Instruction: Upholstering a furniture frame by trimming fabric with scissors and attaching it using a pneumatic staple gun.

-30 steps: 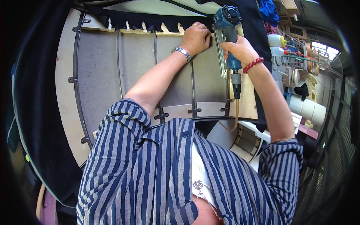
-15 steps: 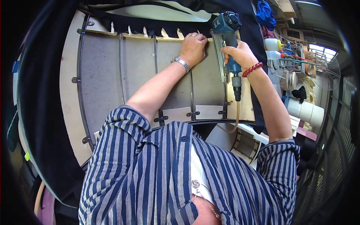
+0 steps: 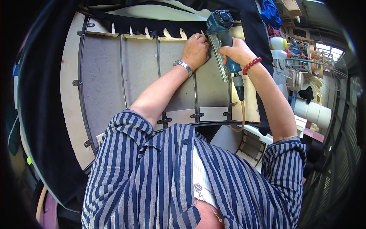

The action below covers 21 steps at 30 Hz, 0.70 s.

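Note:
My right hand (image 3: 237, 52) is wrapped round the grip of a blue pneumatic staple gun (image 3: 225, 40), with an air hose (image 3: 243, 110) hanging from its lower end. The gun's head is over the frame's far edge, just right of my left hand (image 3: 195, 50). That hand has its fingers curled over the edge of black fabric (image 3: 137, 23), and the fingertips are partly hidden. The fabric is notched and folded along the far wooden rail (image 3: 173, 38) of a curved frame with a grey panel (image 3: 141, 68).
Thin metal rods (image 3: 122, 72) cross the panel. Black fabric (image 3: 45, 107) drapes down the left side. White panels (image 3: 213, 113) and metal brackets line the near edge. To the right are bottles (image 3: 277, 43), a blue cloth (image 3: 270, 13) and large white rolls (image 3: 312, 113).
My right hand has moved the staple gun leftward and tilted it, bringing its head close to my left hand. My left hand stays nearly in place at the fabric edge.

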Available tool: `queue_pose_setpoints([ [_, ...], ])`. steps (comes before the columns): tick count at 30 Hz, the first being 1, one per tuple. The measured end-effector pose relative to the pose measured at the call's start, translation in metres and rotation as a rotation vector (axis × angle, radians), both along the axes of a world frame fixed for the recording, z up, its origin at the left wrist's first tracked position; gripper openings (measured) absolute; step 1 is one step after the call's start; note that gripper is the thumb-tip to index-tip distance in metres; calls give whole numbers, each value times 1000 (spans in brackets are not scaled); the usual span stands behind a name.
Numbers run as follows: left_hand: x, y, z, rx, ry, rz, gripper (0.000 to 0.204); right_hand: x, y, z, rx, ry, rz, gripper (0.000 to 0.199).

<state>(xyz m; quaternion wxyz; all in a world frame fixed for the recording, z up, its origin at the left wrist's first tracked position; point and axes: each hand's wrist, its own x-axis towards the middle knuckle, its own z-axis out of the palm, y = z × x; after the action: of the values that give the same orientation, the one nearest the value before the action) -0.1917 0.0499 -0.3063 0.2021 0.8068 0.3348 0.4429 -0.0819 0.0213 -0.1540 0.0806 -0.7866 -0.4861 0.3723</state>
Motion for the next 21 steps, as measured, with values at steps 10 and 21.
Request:
queue_pose_setpoints([
  [10, 0, 4, -1, -131, -237, 247, 9, 3, -20, 28, -25, 271, -123, 17],
  [21, 4, 6, 5, -20, 101, 110, 50, 72, -176, 206, 486, 368, -373, 14],
])
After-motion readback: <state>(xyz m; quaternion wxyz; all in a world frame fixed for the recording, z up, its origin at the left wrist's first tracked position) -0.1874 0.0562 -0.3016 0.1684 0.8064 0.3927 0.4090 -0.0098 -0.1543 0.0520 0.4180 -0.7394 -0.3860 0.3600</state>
